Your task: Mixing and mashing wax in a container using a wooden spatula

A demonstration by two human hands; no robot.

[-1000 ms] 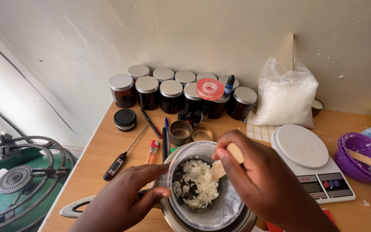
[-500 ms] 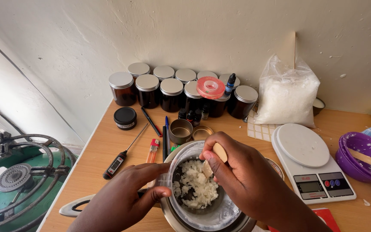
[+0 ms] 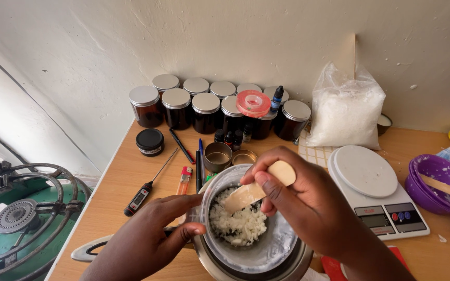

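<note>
At the near edge of the wooden desk, a clear plastic cup half filled with white flaky wax sits inside a round steel pot. Right hand: grip closed on a flat pale wooden stick, thumb and fingers pinching its upper half, rounded top end showing above the knuckles, lower end angled down to the left into the flakes. Left hand: grip closed on the cup's left rim, thumb over the edge, palm low beside the pot's handle. Judgement: stirring goes best with the stick kept at a shallow tilt, scraping the cup wall and turning the dark bare patches of the bottom under the flakes; strokes short so nothing spills over the rim; the left hand should hold the cup firmly against the push of the stick. Right wrist is bent downward, forearm entering from lower right; left forearm enters from lower left. Near by: white digital kitchen scale, bag of white flakes, row of dark amber jars with silver lids, probe thermometer.
</note>
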